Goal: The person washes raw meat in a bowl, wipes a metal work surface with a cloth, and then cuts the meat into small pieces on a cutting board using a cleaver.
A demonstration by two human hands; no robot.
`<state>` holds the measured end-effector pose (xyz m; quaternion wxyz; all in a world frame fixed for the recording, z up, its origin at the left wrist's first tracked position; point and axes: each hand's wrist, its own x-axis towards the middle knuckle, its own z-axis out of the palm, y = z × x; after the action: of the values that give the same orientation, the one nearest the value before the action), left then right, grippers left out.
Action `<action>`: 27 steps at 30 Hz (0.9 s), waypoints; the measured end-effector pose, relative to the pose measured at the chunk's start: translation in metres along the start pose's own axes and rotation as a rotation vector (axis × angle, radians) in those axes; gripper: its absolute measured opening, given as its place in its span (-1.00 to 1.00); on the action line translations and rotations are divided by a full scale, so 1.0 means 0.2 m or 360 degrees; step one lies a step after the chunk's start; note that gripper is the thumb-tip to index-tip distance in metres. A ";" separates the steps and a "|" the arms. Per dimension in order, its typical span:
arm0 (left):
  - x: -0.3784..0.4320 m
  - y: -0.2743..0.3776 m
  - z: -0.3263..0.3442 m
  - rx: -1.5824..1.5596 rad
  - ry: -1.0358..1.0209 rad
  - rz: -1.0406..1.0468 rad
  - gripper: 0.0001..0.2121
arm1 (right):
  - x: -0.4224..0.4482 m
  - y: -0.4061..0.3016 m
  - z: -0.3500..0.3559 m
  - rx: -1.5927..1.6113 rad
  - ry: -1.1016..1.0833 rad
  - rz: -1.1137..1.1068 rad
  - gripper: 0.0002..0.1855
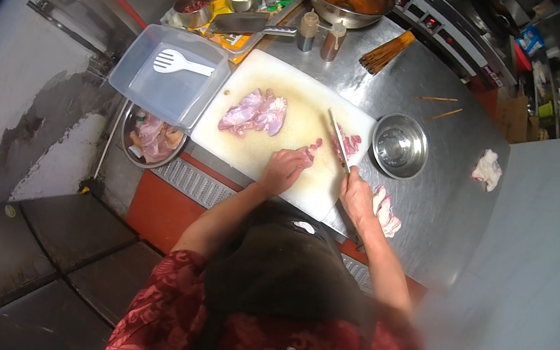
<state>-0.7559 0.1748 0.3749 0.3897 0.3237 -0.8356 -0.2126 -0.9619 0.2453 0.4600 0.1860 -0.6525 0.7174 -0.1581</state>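
Note:
A white cutting board (295, 81) lies before me on the steel worktop. My left hand (283, 171) presses a small strip of raw meat (311, 150) onto it, with fingers bent over the near end. In my right hand (356, 194) is a knife (338, 139), held by its handle, its blade pointing away from me. Cut pieces of raw meat (352, 143) lie just right of the blade, partly hidden behind it. Larger raw meat pieces (256, 112) rest on the board's left half. Pale, fatty trimmings (386, 212) lie beside my right wrist.
Right of the board stands a steel bowl (400, 145). A clear plastic tub (133, 61) with a white slotted turner (182, 64) overhangs a bowl of meat (156, 139). Beyond are a cleaver (243, 23), squeeze bottles (332, 43), bundled skewers (386, 53) and a sauce bowl (340, 18).

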 end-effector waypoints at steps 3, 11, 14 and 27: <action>-0.02 -0.01 0.00 0.0040 -0.0038 -0.0037 -0.79 | -0.09 -0.06 -0.01 -0.0119 -0.0212 -0.0252 -0.68; 0.01 0.01 0.01 -0.0008 0.0026 -0.0027 -0.79 | 0.09 -0.12 0.20 -0.0092 -0.0242 -0.0244 -0.81; -0.02 -0.01 0.00 -0.0008 0.0075 -0.0018 -0.76 | 0.21 -0.20 0.13 -0.0100 -0.0464 -0.0151 -0.82; 0.00 -0.02 0.00 0.0036 -0.0026 -0.0050 -0.79 | -0.16 -0.09 -0.02 -0.0180 -0.0367 -0.0295 -0.84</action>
<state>-0.7543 0.1728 0.3731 0.3757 0.3395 -0.8359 -0.2119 -0.9449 0.2758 0.4734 0.2147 -0.7392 0.6357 -0.0579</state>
